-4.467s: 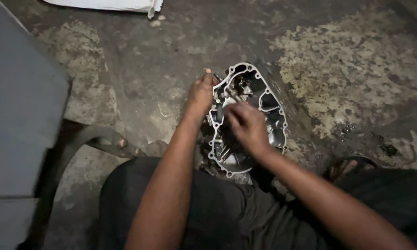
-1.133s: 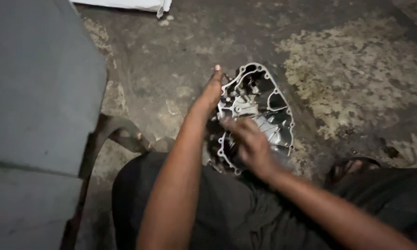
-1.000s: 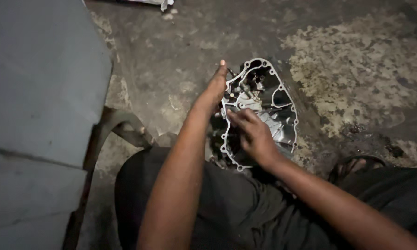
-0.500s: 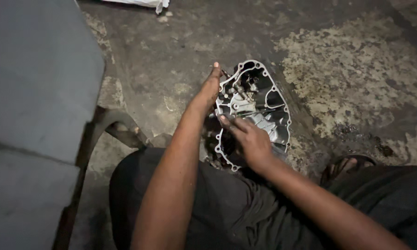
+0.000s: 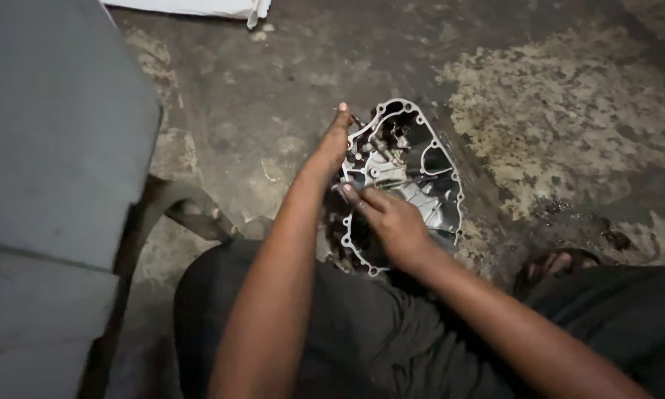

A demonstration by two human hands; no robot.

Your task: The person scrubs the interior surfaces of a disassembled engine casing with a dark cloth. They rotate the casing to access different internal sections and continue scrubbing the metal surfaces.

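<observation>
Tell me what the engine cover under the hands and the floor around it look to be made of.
Engine cover: likely cast aluminium or a similar light alloy, bare silvery-grey, with moulded ribs, bolt holes round the rim and dull glints; dark grime inside. Floor: seemingly concrete, rough and matt, its pale top layer worn into patches, with dark stains that look oily. The left hand steadies the cover's edge; the right hand rests on it.

Engine cover on the floor, just ahead of my knees

The engine cover [image 5: 403, 185] lies on the floor [image 5: 273, 96] between my legs; my left hand [image 5: 331, 148] rests against its left rim, my right hand [image 5: 391, 222] on its near half. A seat [image 5: 59, 148] stands to my left, a sheet [image 5: 199, 7] far ahead, my foot [image 5: 558, 264] to the right.
</observation>
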